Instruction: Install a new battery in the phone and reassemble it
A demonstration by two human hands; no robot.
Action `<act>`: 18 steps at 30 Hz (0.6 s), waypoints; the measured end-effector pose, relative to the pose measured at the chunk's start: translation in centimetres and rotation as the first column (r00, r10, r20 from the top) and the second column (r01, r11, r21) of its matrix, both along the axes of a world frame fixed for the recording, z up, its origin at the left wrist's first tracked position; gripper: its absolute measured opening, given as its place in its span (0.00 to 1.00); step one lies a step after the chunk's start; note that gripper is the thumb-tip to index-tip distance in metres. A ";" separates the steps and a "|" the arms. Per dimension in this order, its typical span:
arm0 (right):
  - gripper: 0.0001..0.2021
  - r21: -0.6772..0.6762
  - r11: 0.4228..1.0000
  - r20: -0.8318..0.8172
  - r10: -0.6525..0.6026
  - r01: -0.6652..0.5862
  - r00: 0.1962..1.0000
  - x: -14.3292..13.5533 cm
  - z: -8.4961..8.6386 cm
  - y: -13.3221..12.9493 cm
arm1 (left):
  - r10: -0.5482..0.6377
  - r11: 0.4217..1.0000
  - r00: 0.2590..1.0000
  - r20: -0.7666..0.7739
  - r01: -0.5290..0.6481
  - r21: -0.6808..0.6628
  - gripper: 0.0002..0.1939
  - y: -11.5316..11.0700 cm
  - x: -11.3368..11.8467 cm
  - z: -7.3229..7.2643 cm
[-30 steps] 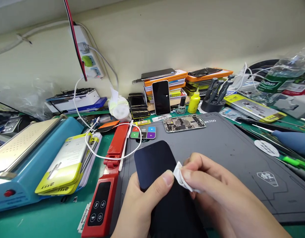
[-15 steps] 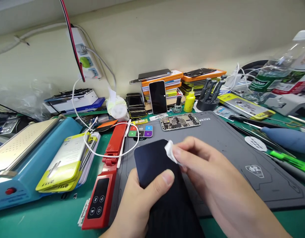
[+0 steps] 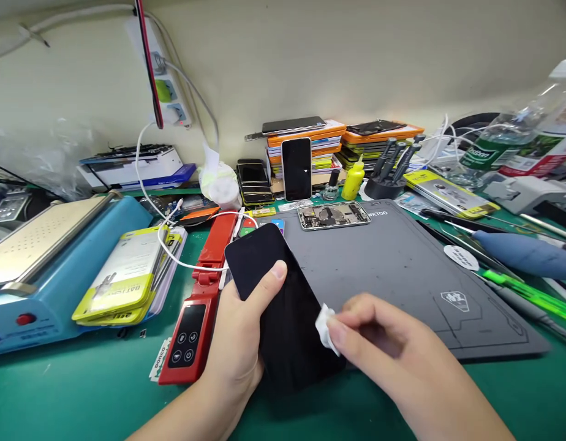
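A black phone screen (image 3: 287, 324) lies tilted in my left hand (image 3: 246, 318), whose thumb presses on its dark face. Between the thumb and fingers of my right hand (image 3: 379, 337) is a crumpled white wipe (image 3: 326, 327), against the right edge of the screen. Beyond my hands, an opened phone (image 3: 333, 215) with its inner parts showing rests at the back of the grey mat (image 3: 375, 263). Another phone (image 3: 296, 168) stands upright behind it, its screen dark.
On the left are a red device (image 3: 188, 337), yellow battery packs (image 3: 122, 275) and a blue machine (image 3: 81, 257). A white cable (image 3: 161, 211) loops near the red device. Tools, including a blue-handled one (image 3: 522, 248), and bottles (image 3: 494, 144) occupy the right.
The black screen has shifted down and left in view and shows more of its length. My right hand with the wipe has moved from near the top corner down along the right edge.
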State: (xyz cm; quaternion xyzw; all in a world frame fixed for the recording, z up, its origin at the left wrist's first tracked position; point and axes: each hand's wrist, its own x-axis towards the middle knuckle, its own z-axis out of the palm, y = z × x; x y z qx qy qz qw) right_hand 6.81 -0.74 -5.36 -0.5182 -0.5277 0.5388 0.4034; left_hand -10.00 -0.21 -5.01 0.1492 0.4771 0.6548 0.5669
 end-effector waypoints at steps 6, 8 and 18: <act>0.20 0.008 0.999 -0.096 0.033 -0.032 0.995 -3.1 1.8 2.8 | 0.045 0.998 0.999 -0.015 -0.045 0.038 0.26 0.4 -1.1 0.2; 0.21 -0.008 0.999 -0.094 0.030 -0.031 0.995 -3.1 1.1 1.9 | 0.096 0.994 0.995 -0.011 -0.096 0.050 0.25 0.7 -1.5 0.1; 0.22 -0.028 0.999 -0.174 0.034 -0.039 0.984 -1.7 0.1 3.7 | 0.119 0.967 0.990 0.073 -0.132 0.218 0.28 0.7 -0.9 0.3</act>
